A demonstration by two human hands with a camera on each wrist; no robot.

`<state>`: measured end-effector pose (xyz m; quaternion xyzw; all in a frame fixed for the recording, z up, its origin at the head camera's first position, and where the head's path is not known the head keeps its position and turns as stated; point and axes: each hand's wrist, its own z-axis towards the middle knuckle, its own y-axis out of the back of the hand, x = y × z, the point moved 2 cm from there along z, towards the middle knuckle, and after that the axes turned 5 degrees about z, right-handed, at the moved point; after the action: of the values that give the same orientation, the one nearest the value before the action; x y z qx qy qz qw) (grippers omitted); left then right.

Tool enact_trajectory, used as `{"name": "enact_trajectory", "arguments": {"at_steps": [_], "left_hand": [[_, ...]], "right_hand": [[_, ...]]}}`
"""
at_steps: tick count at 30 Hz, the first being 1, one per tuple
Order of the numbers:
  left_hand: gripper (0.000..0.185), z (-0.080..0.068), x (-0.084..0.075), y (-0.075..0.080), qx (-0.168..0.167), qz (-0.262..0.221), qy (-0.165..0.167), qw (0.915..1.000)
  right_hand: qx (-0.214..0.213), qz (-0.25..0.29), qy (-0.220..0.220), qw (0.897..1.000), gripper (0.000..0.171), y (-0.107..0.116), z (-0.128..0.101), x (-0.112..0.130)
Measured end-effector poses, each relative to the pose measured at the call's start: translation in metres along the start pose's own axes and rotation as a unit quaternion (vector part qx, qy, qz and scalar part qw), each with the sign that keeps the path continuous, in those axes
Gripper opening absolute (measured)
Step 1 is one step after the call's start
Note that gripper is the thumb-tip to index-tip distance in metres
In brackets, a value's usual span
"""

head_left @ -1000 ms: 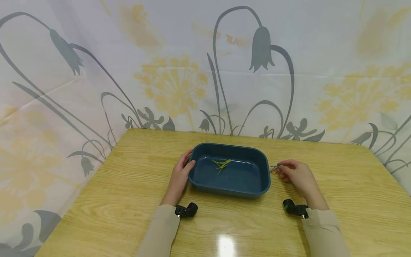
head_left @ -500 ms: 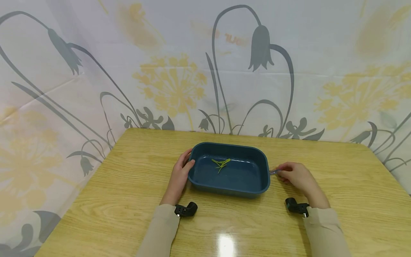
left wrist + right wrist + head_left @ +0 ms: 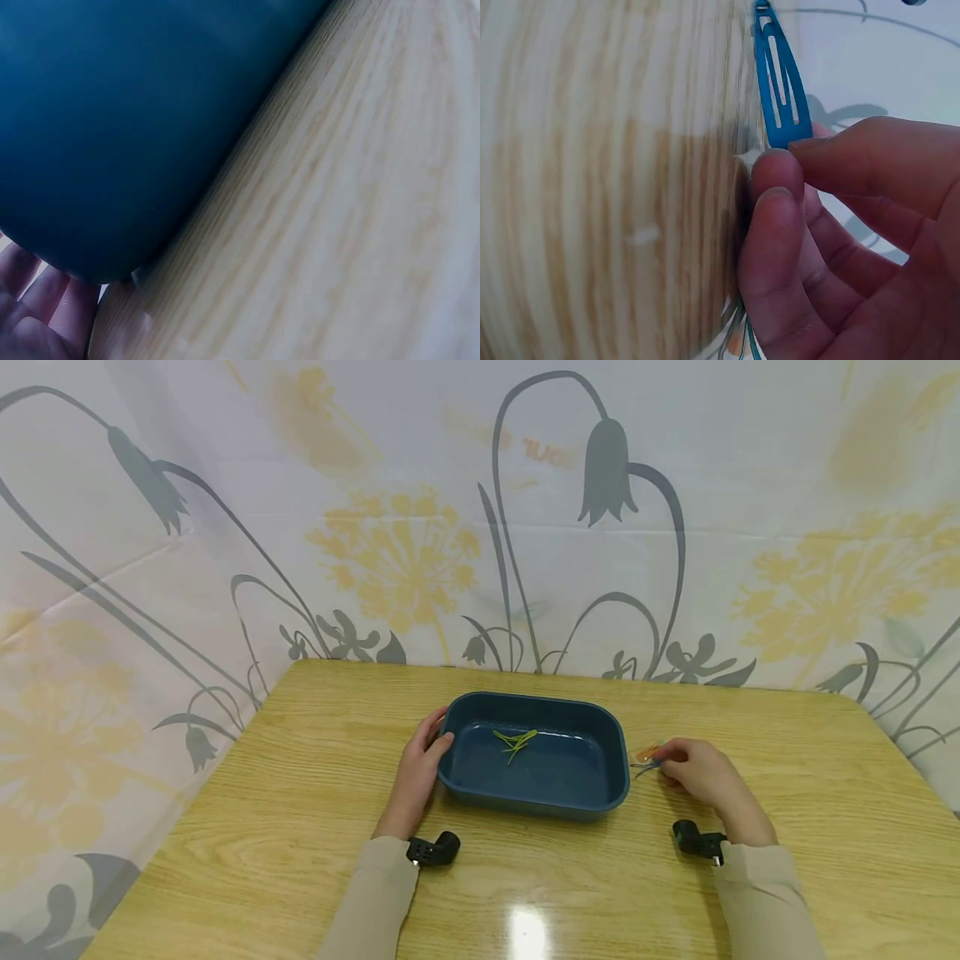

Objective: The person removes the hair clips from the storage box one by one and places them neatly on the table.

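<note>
A blue snap hair clip (image 3: 780, 82) sits pinched between the thumb and forefinger of the right hand (image 3: 693, 770), just off the right end of a dark blue tray (image 3: 600, 777) and low over the wooden surface (image 3: 262, 793). Under that hand, a small orange-tinted packet (image 3: 647, 750) lies on the surface. The left hand (image 3: 420, 768) grips the tray's left end, thumb hooked over the rim and fingers curled against the outer wall. Inside the tray lie a few thin green hair clips (image 3: 514, 742), near its middle. A flower-patterned curtain (image 3: 480, 510) hangs behind.
</note>
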<state>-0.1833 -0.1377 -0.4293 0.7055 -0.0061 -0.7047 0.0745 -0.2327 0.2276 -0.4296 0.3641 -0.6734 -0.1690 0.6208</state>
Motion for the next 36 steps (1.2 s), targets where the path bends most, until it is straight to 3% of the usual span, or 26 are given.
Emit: {"name": "enact_trajectory", "arguments": {"at_steps": [16, 23, 36], "left_hand": [[0.045, 0.002, 0.002, 0.0, -0.005, 0.015, -0.003, 0.9999], [0.044, 0.015, 0.027, 0.001, -0.01, 0.007, -0.003, 0.9999], [0.042, 0.016, 0.03, 0.0, -0.017, 0.012, -0.009, 0.9997]], "right_hand": [[-0.037, 0.007, 0.011, 0.999, 0.036, 0.008, -0.003, 0.006], [-0.053, 0.02, 0.021, 0.998, 0.044, 0.011, -0.003, 0.013], [-0.065, 0.03, 0.067, 0.995, 0.042, 0.01, -0.005, 0.031]]}}
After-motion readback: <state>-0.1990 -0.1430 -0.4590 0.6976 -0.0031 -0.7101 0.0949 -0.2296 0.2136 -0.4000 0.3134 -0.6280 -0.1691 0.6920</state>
